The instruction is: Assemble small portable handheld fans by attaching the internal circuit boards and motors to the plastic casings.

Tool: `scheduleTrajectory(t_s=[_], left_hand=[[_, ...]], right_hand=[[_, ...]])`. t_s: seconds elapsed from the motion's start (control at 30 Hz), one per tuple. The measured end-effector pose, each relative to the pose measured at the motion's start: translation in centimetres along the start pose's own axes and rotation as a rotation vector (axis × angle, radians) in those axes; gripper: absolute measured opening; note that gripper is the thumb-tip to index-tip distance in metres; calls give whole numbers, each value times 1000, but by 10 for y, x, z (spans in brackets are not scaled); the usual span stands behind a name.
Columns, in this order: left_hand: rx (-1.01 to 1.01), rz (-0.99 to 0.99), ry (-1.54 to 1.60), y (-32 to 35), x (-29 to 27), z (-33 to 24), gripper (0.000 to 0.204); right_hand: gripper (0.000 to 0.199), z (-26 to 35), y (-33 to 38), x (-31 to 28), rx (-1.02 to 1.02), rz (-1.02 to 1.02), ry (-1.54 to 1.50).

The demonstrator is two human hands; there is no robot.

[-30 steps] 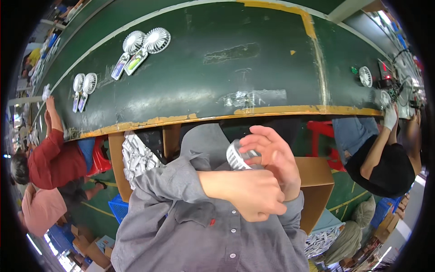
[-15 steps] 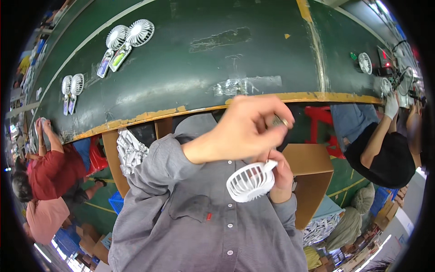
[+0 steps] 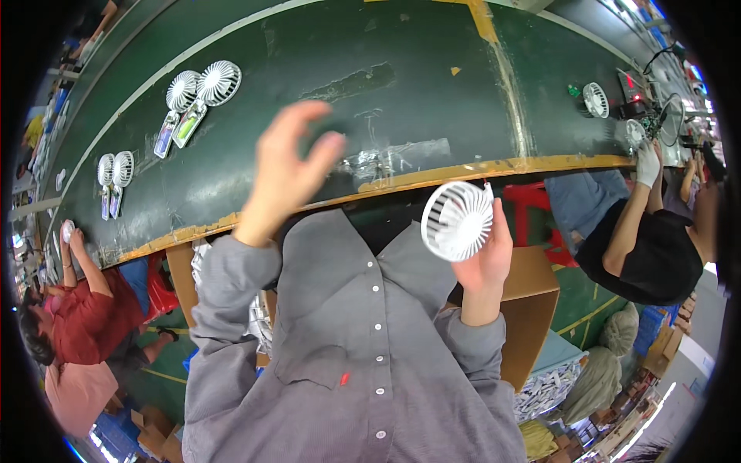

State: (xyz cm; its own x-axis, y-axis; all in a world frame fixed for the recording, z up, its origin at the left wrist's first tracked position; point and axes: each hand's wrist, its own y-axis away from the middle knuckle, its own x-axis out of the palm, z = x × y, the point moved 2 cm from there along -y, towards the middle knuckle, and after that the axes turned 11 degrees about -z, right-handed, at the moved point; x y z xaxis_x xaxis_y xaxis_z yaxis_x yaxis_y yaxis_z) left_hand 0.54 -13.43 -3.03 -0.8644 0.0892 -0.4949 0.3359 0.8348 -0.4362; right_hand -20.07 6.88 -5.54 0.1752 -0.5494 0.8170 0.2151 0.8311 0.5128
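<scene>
My right hand [image 3: 490, 255] holds a white fan head [image 3: 457, 222] with a slatted round grille, just in front of the bench edge. A short red wire end stands up beside the fan's rim. My left hand [image 3: 289, 166] is raised over the bench edge, slightly blurred. Its thumb and fingers are apart, and nothing shows between them. Farther left on the green bench lie two white handheld fans [image 3: 218, 83] side by side, their handles opened to show coloured parts inside.
Another pair of fans [image 3: 122, 170] lies at the far left of the bench [image 3: 309, 46]. A cardboard box [image 3: 532, 316] stands at my right. A co-worker in black [image 3: 648, 251] works at the right beside a loose fan head [image 3: 596, 100]; a person in red [image 3: 96, 312] sits at the left.
My left hand has moved away to the left and opened; the small object it pinched no longer shows. My right hand has raised the fan head and turned its grille upward.
</scene>
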Motion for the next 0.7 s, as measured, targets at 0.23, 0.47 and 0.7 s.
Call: scheduleTrajectory(t_s=[0.23,0.47,0.7], left_hand=[[-5,-189,-847,-38,-110,153,66],[-144,-27,-894,-24,-95,147,52],[-65,26,-697,-19,-67,98,24]], right_hand=[[46,39,-9,-5,-116,54,-155],[43,65,-21,-18,-184,84,-211],[44,79,-34,-13,-311,35,-111]])
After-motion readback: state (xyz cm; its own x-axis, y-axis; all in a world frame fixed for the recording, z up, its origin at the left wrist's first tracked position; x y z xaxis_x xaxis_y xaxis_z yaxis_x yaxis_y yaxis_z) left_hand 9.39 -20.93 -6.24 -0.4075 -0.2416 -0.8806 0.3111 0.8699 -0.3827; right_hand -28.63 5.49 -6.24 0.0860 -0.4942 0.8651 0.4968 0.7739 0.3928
